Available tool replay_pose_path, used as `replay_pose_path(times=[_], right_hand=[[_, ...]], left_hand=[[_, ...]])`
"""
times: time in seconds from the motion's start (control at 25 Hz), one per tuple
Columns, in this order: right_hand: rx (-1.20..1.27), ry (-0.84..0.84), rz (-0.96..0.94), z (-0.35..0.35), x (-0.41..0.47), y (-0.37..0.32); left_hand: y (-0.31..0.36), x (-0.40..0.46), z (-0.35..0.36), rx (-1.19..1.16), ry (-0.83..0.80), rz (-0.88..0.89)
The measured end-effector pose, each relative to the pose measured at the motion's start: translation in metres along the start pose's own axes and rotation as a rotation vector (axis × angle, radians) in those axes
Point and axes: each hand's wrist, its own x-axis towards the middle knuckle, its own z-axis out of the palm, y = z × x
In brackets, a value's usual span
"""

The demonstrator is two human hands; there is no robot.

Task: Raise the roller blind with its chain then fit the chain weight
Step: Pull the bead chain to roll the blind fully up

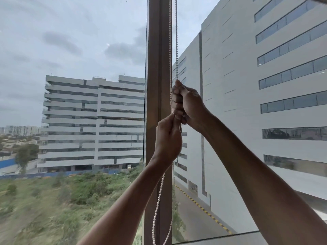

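A white beaded chain (176, 41), made of small round balls, is gripped in the fisted right hand (187, 105) and pinched just below by the left hand (168, 138), before a smooth brown window post (157, 50). No writing is legible.

Two bare forearms were seen, uncovered from the lower edge of the view to the wrists, with no sleeve shown. The left hand (168, 138) and the right hand (187, 105) were ungloved, and no ring or watch was seen
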Motion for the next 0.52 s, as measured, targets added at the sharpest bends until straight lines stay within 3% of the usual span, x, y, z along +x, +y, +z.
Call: replay_pose_path(times=[0.52], right_hand=[[0.023, 0.062, 0.023, -0.006, -0.065, 0.053]], left_hand=[[-0.014, -0.083, -0.002, -0.024, -0.043, -0.155]])
